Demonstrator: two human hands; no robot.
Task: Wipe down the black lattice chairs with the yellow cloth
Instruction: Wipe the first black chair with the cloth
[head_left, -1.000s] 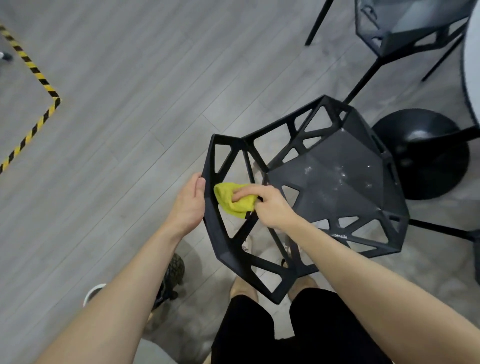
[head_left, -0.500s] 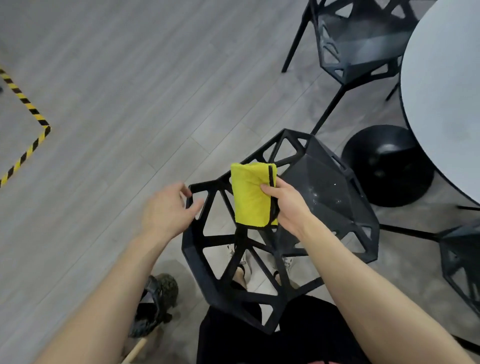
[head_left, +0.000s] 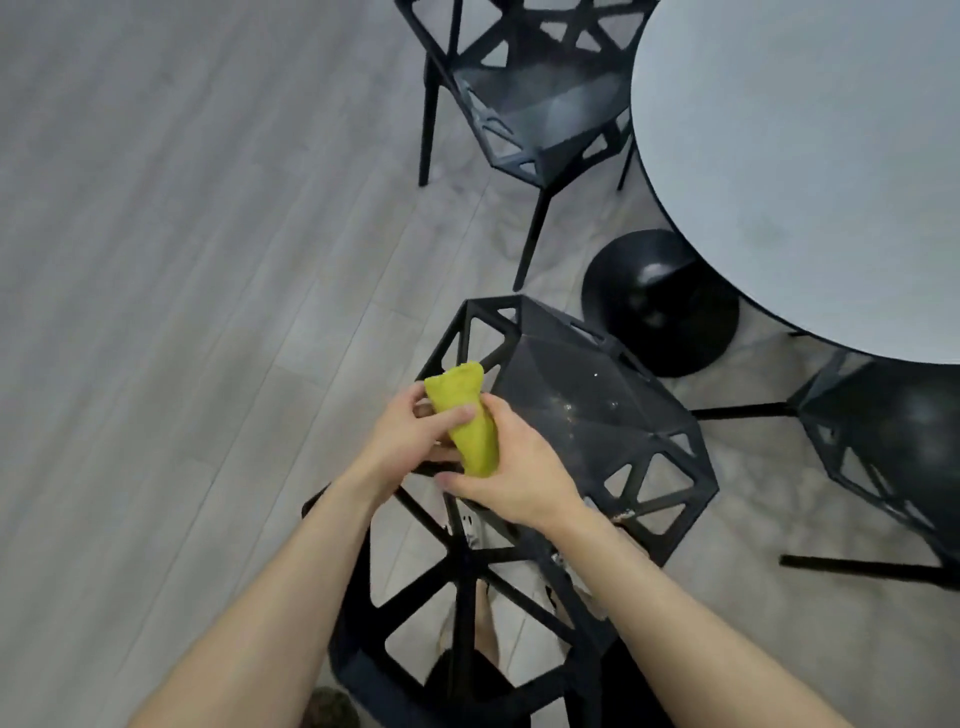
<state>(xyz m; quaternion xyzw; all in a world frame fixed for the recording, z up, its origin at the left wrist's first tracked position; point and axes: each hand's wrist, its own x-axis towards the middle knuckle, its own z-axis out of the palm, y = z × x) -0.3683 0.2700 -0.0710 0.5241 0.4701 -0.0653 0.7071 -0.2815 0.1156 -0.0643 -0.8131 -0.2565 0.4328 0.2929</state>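
A black lattice chair (head_left: 587, 410) stands right in front of me, its dusty seat toward the table and its open-work back below my arms. The yellow cloth (head_left: 467, 415) is bunched into a roll above the chair's back edge. My left hand (head_left: 410, 441) grips the roll from the left, thumb across its middle. My right hand (head_left: 514, 473) holds the lower end of the cloth from the right. Two more black lattice chairs stand nearby, one at the top (head_left: 535, 98) and one at the right edge (head_left: 883, 441).
A round pale table top (head_left: 810, 171) fills the upper right, with its black domed base (head_left: 660, 306) on the floor behind the near chair. Grey plank floor (head_left: 182, 260) lies open to the left. A dark shoe shows at the bottom edge.
My left hand left the chair frame and came over to the cloth. The cloth went from hanging flat in my right hand to a bunched roll held by both hands. The view tilted toward the table.
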